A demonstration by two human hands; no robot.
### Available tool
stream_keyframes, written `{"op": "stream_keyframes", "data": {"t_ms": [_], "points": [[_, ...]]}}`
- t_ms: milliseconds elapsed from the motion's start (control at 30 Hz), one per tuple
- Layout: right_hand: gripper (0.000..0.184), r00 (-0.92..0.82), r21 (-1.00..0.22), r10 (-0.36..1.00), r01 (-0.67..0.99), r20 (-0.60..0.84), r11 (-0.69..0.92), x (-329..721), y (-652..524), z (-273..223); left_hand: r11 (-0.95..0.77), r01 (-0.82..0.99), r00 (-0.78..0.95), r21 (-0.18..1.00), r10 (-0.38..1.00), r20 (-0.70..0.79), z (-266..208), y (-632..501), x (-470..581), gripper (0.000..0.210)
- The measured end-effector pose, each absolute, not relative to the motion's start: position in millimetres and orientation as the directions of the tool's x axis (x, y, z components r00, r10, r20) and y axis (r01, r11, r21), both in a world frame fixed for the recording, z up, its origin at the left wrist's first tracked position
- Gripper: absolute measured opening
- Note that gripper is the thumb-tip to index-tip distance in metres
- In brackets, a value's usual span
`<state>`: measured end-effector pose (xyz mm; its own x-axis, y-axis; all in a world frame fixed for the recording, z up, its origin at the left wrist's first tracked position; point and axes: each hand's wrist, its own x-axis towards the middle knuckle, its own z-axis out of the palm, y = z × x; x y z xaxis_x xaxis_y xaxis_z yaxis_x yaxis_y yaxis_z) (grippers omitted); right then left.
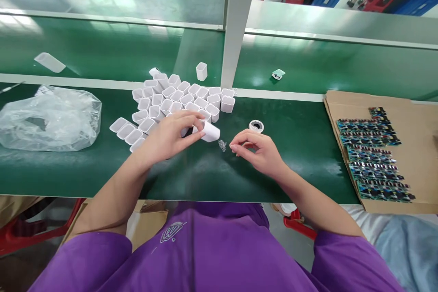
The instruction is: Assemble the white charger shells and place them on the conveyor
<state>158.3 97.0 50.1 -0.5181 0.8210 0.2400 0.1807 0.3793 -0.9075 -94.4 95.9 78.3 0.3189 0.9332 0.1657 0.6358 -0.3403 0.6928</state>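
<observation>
A white plastic housing, tilted on its side, is gripped between the thumb and fingers of my left hand. Just right of it lies a small pile of tiny clear or silvery parts, too small to name. My right hand hovers beside that pile with thumb and forefinger pinched together; whatever is between the fingertips, if anything, does not show. Behind this hand sits a white ring-shaped roll. Many more white housings stand in close rows, open ends up, behind and left of my left hand.
At left lies a clear plastic bag. Cardboard at right bears rows of circuit boards. A grey post rises at the bench's back. Beyond it are a single housing and a small green-and-white part.
</observation>
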Motion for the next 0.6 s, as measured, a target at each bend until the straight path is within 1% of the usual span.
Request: {"op": "stream_keyframes", "data": {"t_ms": [67,133,167,233,300,367,467,533,600], "points": [[0.015,-0.485,-0.945,0.844,0.097,0.229,0.312,154,92,54,-0.23,0.5,0.219,0.835,0.966,0.135,76,95,-82,0.022],[0.016,-0.451,-0.954,0.86,0.052,0.24,0.294,151,90,52,-0.117,0.278,0.126,0.953,0.988,0.084,67,96,-69,0.027],[0.016,-0.428,-0.954,0.867,0.036,0.254,0.298,150,89,51,-0.055,0.149,0.096,0.987,0.995,0.041,62,97,-64,0.031],[0.014,-0.374,-0.949,0.881,0.004,0.29,0.314,149,90,46,0.075,-0.083,0.087,0.994,0.994,-0.068,51,97,-54,0.043],[0.012,-0.317,-0.942,0.891,-0.017,0.324,0.336,151,91,42,0.197,-0.229,0.146,0.953,0.975,-0.166,42,96,-47,0.051],[0.011,-0.261,-0.931,0.899,0.007,0.351,0.366,154,91,39,0.28,-0.301,0.221,0.912,0.95,-0.218,36,93,-42,0.056],[0.01,-0.207,-0.908,0.9,0.095,0.384,0.409,157,90,39,0.342,-0.312,0.3,0.886,0.92,-0.25,30,87,-37,0.056],[0.008,-0.209,-0.88,0.885,0.153,0.416,0.449,156,89,39,0.363,-0.296,0.321,0.884,0.909,-0.266,26,85,-34,0.052],[0.007,-0.238,-0.851,0.861,0.182,0.449,0.493,153,86,37,0.384,-0.28,0.342,0.88,0.896,-0.282,23,83,-31,0.053]]}}
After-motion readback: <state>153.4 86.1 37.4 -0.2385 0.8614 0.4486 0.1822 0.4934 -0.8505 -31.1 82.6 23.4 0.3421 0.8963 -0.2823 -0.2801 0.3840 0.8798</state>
